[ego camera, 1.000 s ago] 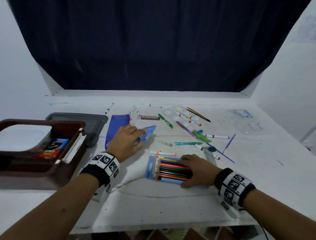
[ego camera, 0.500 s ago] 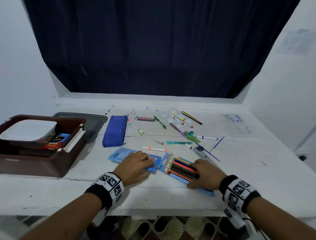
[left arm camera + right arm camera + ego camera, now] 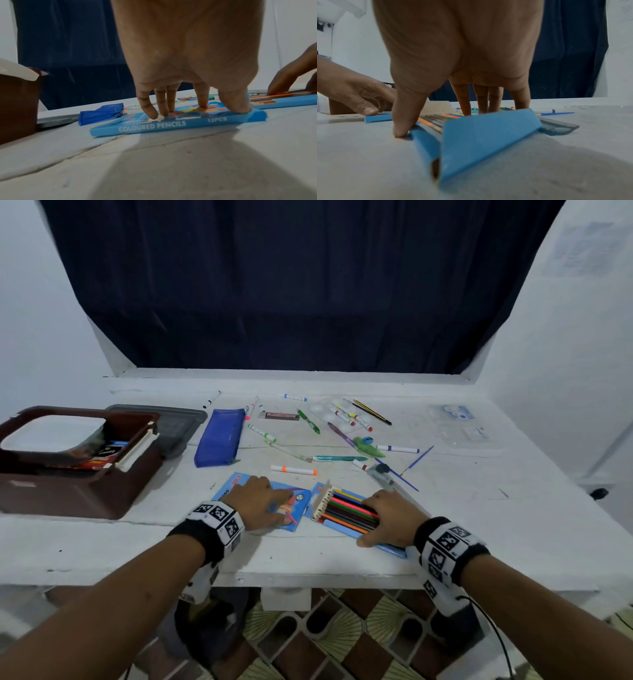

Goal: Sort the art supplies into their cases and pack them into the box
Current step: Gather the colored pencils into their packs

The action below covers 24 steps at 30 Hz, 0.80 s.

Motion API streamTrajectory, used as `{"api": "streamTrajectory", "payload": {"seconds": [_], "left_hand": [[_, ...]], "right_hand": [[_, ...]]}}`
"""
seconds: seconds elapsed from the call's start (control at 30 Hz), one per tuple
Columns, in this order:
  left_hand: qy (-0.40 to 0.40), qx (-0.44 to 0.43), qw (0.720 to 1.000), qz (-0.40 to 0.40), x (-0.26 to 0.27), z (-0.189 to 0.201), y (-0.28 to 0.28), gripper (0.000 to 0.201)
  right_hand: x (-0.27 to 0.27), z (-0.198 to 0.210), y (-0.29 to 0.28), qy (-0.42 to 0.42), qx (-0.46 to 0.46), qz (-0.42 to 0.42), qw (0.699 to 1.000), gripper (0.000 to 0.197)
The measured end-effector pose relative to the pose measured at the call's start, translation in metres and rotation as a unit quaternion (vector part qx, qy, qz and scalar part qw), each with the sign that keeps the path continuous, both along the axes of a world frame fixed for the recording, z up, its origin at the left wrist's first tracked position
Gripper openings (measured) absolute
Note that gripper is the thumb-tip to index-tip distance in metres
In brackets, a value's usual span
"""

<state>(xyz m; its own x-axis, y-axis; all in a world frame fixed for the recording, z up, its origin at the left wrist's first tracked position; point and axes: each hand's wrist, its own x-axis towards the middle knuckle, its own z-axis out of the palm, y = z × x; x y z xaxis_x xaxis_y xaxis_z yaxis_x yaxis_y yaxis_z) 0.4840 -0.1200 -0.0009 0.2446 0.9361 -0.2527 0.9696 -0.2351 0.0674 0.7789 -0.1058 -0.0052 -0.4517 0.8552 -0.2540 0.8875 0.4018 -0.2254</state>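
Note:
A flat blue sleeve marked COLOURED PENCILS (image 3: 227, 491) (image 3: 154, 126) lies near the table's front edge. My left hand (image 3: 286, 510) (image 3: 197, 111) presses on its top with straight fingers (image 3: 149, 108) and the thumb at its near corner. Right of it sits the open blue tray of coloured pencils (image 3: 342, 508) (image 3: 488, 135), its end flap raised. My right hand (image 3: 371, 523) (image 3: 445, 121) grips the tray across its width, thumb (image 3: 402, 121) against the near side, fingers over the pencils' far ends.
A brown box (image 3: 78, 484) holding a white tray (image 3: 51, 434) stands at the left, a grey lid (image 3: 178, 422) behind it. A blue pouch (image 3: 219, 440) lies mid-table. Several markers, pens and a clear ruler (image 3: 380, 477) are scattered behind the hands, an orange-capped marker (image 3: 293, 470) closest.
My left hand dragged the blue sleeve from beside the pouch toward the front edge, next to the tray. The right hand kept hold of the tray, which turned slightly.

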Motion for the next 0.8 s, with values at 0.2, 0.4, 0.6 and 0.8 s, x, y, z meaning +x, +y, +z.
{"api": "streamTrajectory", "payload": {"seconds": [0.2, 0.4, 0.6, 0.8], "left_hand": [[-0.078, -0.076, 0.994, -0.032, -0.005, 0.003, -0.016, 0.044], [-0.099, 0.028, 0.993, 0.057, -0.007, 0.006, -0.020, 0.038], [-0.022, -0.034, 0.998, 0.053, -0.003, -0.004, -0.028, 0.049], [-0.067, -0.023, 0.997, -0.002, -0.011, -0.005, -0.035, 0.058]], "right_hand": [[-0.002, 0.000, -0.005, -0.057, 0.011, -0.030, 0.998, 0.081], [-0.011, 0.010, -0.022, -0.087, -0.005, -0.029, 0.996, 0.072], [-0.009, 0.012, -0.035, 0.022, -0.019, -0.057, 0.998, 0.053], [0.001, 0.011, -0.042, 0.205, -0.124, -0.071, 0.968, 0.045]]}}
